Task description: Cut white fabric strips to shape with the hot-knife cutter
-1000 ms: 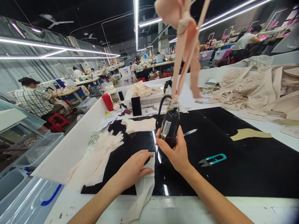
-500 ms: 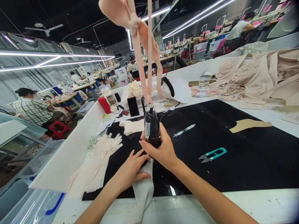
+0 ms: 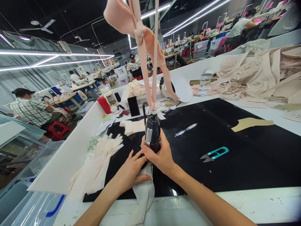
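Cloth strip [image 3: 144, 191] lies on the black table [image 3: 246, 163], hanging over its near edge, pinned flat under the left hand [image 3: 130, 172]. Just above it, the right hand [image 3: 160, 155] grips a black tool [image 3: 152, 133] upright, its tip touching the cloth.

Glossy black plastic tool [image 3: 152, 133], matt white cloth strip [image 3: 144, 191], smooth glossy black mat [image 3: 246, 157].
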`<act>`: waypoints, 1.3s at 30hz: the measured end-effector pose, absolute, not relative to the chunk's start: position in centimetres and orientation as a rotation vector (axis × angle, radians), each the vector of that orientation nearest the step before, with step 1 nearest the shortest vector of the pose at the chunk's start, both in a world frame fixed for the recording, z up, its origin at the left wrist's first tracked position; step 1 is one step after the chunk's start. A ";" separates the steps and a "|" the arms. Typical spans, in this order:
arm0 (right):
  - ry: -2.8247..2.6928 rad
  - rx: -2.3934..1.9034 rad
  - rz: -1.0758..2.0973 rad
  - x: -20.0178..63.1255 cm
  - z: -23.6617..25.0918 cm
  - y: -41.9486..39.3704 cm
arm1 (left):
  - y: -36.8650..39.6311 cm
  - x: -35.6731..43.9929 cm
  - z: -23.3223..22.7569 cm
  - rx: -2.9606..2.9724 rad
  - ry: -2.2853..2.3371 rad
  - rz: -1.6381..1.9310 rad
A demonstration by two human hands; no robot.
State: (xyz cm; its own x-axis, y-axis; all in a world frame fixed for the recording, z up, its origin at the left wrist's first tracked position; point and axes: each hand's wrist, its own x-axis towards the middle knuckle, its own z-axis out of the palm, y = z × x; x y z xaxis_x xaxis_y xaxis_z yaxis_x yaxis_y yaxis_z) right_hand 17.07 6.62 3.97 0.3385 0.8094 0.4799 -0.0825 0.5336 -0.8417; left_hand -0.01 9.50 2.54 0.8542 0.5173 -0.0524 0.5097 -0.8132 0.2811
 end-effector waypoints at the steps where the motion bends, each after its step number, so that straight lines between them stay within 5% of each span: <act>1: -1.075 -0.821 0.671 17.0 3.9 6.6 | 9.5 -0.1 2.5 2.747 0.776 0.046; 39: -1.004 -0.759 0.789 17.9 3.3 6.7 | 9.9 0.5 3.8 2.566 0.872 -0.133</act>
State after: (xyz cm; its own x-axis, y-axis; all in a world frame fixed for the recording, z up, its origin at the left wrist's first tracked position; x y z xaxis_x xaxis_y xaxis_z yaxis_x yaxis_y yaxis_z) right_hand 17.90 6.65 3.32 0.3236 0.8454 0.4250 -0.2130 0.5027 -0.8378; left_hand 0.49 9.87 3.84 0.7981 0.5600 -0.2223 0.6008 -0.7123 0.3629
